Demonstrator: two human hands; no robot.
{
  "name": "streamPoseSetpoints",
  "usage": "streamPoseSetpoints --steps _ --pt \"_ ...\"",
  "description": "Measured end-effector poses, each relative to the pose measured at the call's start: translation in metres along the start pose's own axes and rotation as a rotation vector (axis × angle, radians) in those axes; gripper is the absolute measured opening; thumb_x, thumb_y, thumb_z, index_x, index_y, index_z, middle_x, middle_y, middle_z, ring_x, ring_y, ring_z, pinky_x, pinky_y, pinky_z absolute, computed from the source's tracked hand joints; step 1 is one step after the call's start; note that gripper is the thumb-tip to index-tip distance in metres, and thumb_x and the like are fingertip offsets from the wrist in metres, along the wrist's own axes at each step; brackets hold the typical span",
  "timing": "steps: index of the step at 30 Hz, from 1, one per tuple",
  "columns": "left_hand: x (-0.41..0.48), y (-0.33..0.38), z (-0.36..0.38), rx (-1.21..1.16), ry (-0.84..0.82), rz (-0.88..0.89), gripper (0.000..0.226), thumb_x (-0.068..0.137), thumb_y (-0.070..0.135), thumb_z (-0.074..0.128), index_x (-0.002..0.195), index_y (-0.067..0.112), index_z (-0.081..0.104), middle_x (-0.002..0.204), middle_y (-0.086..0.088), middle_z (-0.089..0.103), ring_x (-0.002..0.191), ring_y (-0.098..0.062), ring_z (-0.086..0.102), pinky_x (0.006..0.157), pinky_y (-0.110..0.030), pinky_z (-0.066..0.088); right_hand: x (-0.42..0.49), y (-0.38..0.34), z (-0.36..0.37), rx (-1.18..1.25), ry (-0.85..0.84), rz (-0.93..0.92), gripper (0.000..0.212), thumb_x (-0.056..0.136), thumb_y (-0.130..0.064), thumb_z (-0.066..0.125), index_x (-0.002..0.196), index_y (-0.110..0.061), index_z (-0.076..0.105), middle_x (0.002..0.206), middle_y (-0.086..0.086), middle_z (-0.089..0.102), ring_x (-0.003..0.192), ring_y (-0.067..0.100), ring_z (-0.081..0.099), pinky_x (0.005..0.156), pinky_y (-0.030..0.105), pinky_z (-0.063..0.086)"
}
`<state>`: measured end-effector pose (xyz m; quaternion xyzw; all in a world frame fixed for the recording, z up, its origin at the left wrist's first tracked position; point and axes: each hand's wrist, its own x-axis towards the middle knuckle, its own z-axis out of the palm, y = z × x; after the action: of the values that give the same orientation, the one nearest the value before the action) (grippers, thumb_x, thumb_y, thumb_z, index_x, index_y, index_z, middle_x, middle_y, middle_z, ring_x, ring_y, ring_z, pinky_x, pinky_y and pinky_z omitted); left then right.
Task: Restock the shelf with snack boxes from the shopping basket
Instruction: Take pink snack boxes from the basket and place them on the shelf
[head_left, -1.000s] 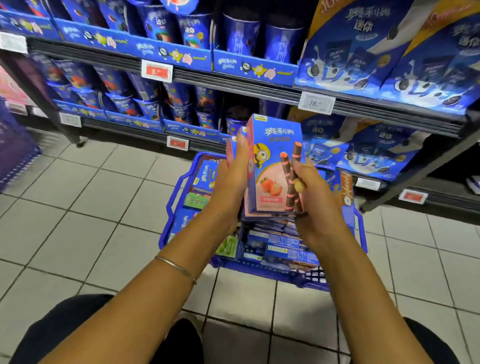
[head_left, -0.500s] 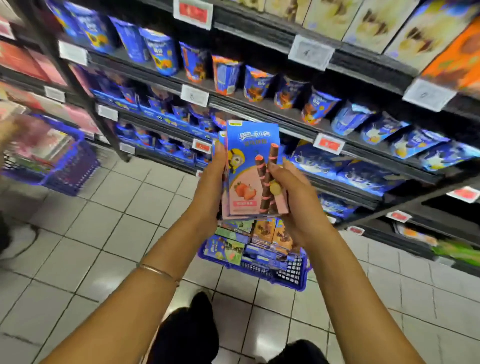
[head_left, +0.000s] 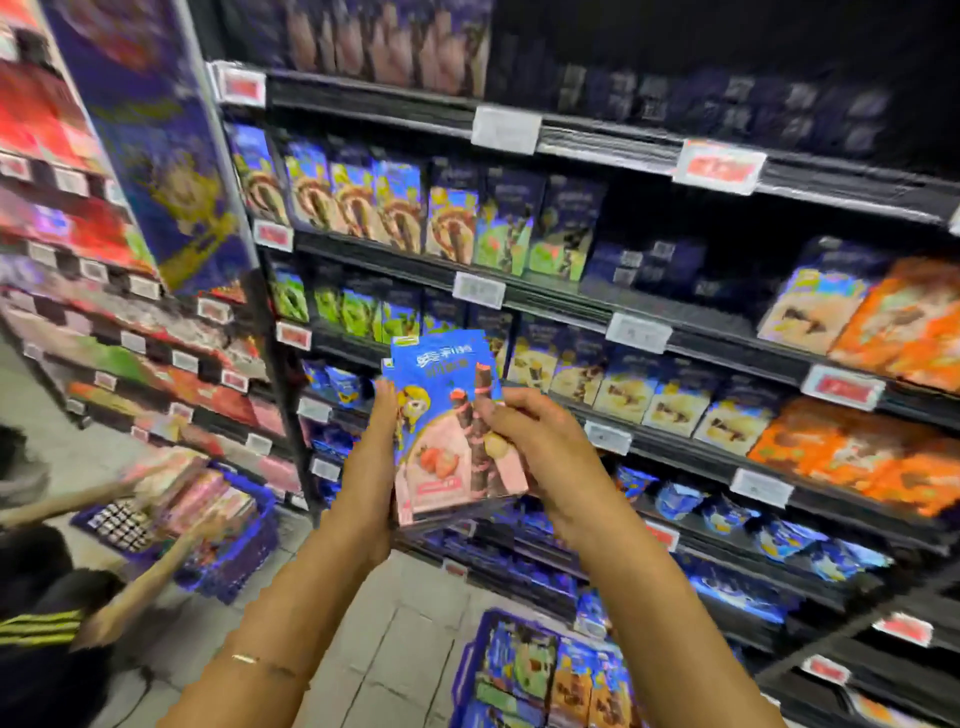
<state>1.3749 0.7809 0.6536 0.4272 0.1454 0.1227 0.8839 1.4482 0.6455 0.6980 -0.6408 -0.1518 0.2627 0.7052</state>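
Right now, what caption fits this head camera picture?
Both hands, left and right, hold strawberry snack boxes before stocked shelves.

Print on the held snack box (head_left: 447, 415) and shelf tags (head_left: 505, 129) is too blurred to read.

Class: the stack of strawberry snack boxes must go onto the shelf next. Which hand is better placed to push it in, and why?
Probably the right hand: it grips the snack boxes on the side nearer the shelf; the left hand supports the other edge.
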Motion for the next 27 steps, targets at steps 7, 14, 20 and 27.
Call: streamPoseSetpoints --steps 7,14,20,27 --pt "0.037 0.072 -0.009 0.096 -0.05 0.082 0.076 0.099 0.071 0.04 0.144 0.014 0.062 0.142 -0.02 0.064 0.13 -0.043 0.062 0.114 -0.064 0.043 0.035 -0.048 0.035 0.011 0.005 -0.114 0.028 0.092 -0.021 0.072 0.108 -0.001 0.062 0.077 0.001 0.073 0.067 0.014 0.067 0.079 0.045 0.055" --pt "0.102 0.148 -0.043 0.254 -0.069 0.22 0.075 0.095 0.078 0.047 0.141 0.022 0.066 0.14 -0.016 0.067 0.128 -0.042 0.064 0.115 -0.064 0.041 0.107 -0.083 0.082 -0.064 -0.041 -0.205 0.019 0.094 -0.028 0.069 0.087 -0.013 0.061 0.077 -0.002 0.071 0.079 0.015 0.062 0.082 0.037 0.045" --pt "0.178 0.219 -0.063 0.326 -0.066 0.241 0.082 0.089 0.079 0.053 0.141 0.018 0.065 0.139 -0.019 0.066 0.128 -0.045 0.062 0.116 -0.066 0.039 0.185 -0.114 0.108 -0.099 -0.066 -0.226 0.025 0.091 -0.032 0.07 0.094 -0.008 0.063 0.079 -0.001 0.074 0.074 0.012 0.068 0.073 0.033 0.048" --pt "0.22 0.298 -0.108 0.289 -0.016 0.334 0.067 0.091 0.069 0.052 0.132 0.019 0.072 0.132 -0.016 0.071 0.119 -0.042 0.069 0.112 -0.068 0.042 0.267 -0.17 0.147 -0.012 -0.009 -0.36 0.016 0.093 -0.018 0.07 0.104 -0.007 0.067 0.087 0.013 0.074 0.076 0.024 0.068 0.065 0.037 0.056"
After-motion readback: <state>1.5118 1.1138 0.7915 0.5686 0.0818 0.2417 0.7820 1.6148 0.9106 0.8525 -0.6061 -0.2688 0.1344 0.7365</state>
